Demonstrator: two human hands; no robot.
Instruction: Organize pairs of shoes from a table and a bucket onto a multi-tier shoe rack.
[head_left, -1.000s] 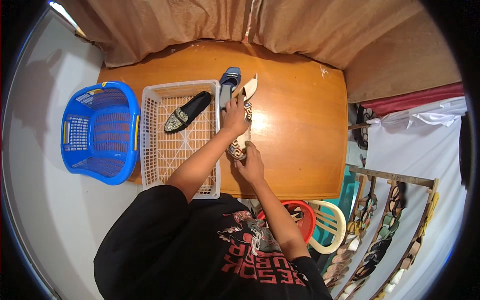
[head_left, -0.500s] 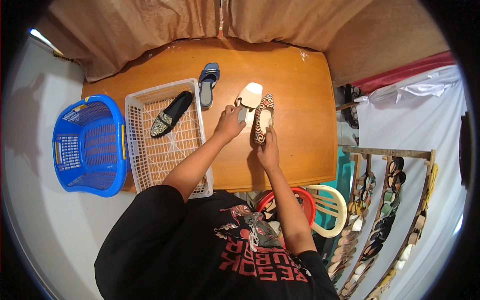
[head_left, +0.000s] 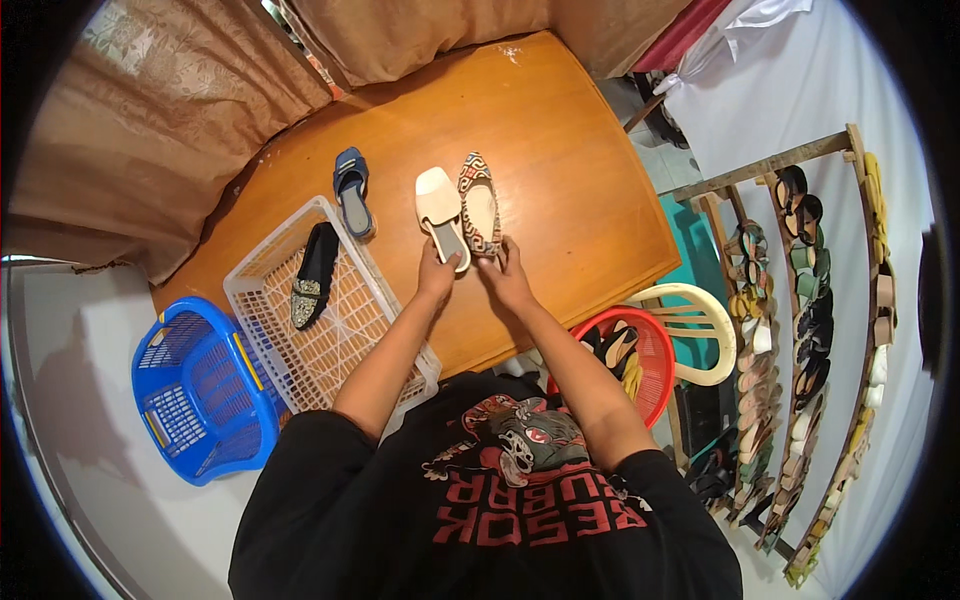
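On the wooden table [head_left: 570, 200], my left hand [head_left: 437, 274] grips the heel end of a cream slide sandal [head_left: 437, 195] with a grey insole. Close to its right is a pointed flat shoe [head_left: 481, 205] in a red, black and white pattern, and my right hand [head_left: 508, 277] has its fingers on the heel. Both toes point away from me. Left of them lies a blue slide sandal [head_left: 352, 190]. A black flat shoe [head_left: 315, 270] with a glittery toe lies inside the white plastic crate [head_left: 385, 285].
A blue basket [head_left: 205, 390] stands left of the crate. Near the table's right front are a red basket [head_left: 655, 365] of shoes and a cream plastic chair [head_left: 715, 340]. A wooden rack [head_left: 770, 165] with many shoes stands at right; curtains [head_left: 180, 130] hang behind the table.
My view has swung to the right. The cream sandal and patterned flat have been turned straighter, now nearly parallel with heels toward me. My right hand has shifted from the flat's side to its heel.
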